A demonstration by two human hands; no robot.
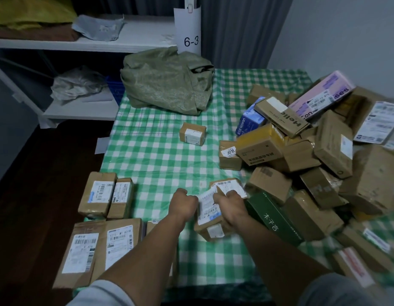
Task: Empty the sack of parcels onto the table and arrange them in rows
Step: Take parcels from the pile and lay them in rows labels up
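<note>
Parcel (210, 217) near the table's (160, 155) front edge looks stiff and light, I think; my left hand (184, 203) and right hand (231, 205) grip its sides

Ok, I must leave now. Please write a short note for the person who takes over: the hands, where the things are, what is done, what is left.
Hands: left hand and right hand both grip one labelled parcel over the table.
Things: green sack lies slack at the far side; unsorted pile on the right; one small box alone.
Done: sack looks emptied; at least four parcels lined up at the left edge.
Left: place the held parcel, then the pile, in rows.
</note>
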